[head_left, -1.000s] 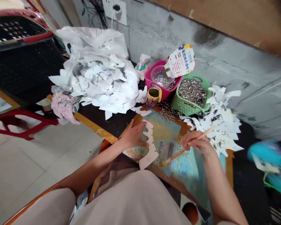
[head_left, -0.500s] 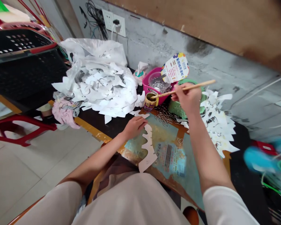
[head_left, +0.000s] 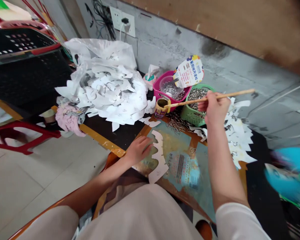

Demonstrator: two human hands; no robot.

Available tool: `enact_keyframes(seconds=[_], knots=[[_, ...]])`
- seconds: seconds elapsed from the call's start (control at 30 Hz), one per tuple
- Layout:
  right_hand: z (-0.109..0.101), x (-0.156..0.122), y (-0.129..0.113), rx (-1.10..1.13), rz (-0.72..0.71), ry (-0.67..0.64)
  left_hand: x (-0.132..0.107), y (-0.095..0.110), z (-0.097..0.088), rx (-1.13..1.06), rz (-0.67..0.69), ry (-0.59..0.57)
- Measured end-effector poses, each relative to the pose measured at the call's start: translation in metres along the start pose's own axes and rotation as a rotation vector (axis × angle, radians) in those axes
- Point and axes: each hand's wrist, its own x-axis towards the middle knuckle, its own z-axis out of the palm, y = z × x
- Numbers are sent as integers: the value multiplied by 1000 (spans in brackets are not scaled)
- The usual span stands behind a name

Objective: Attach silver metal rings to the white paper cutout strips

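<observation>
In my right hand (head_left: 216,106) is a long thin wooden stick (head_left: 236,93), pinched by closed fingers. The stick slants down to the left, its lower tip by the rim of a small stained jar (head_left: 160,108). A dark yellowish layer shows inside the jar. My left hand (head_left: 140,149) rests low over the stained mat (head_left: 170,136), fingers stretched and holding nothing. Its fingertips lie beside the notched edge of a white cut-out piece (head_left: 159,155), which lies flat on the mat; whether they touch it I cannot tell.
Left of the jar rises a big heap of white cut-outs (head_left: 115,93) in a plastic bag. Behind stand a pink basket (head_left: 157,88) and a green basket (head_left: 192,115) of metal rings. Loose rings (head_left: 176,125) and more cut-outs (head_left: 240,140) lie around.
My right hand has moved right and slightly down, drawing the stick outward from the jar. My left hand has shifted down and left off the white piece's upper end.
</observation>
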Motion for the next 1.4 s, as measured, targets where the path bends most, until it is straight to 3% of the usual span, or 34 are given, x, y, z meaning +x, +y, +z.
enact_keyframes(seconds=[0.13,0.23,0.43,0.6,0.77,0.9,1.03,1.17,1.3,1.4], knots=[[-42,-22,13,99,173,21,-25,29,5,-78,53,-188],[-67,-53,25,140,304,-95,-41,44,9,-69,70,-342],[-97,-116,50,186,548,-254,-53,45,13,-21,127,-398],[-104,-141,69,115,601,-321,-54,39,10,-10,159,-369],[-102,-143,74,111,606,-419,-56,38,13,24,143,-330],[-96,-140,74,134,591,-376,-56,39,13,9,125,-328],[-94,-141,75,144,631,-465,-56,40,12,0,115,-334],[-96,-142,76,152,611,-407,-56,41,11,4,109,-336],[-99,-144,76,120,628,-491,-55,42,9,11,114,-341],[-104,-148,75,135,604,-430,-55,43,9,14,111,-342]])
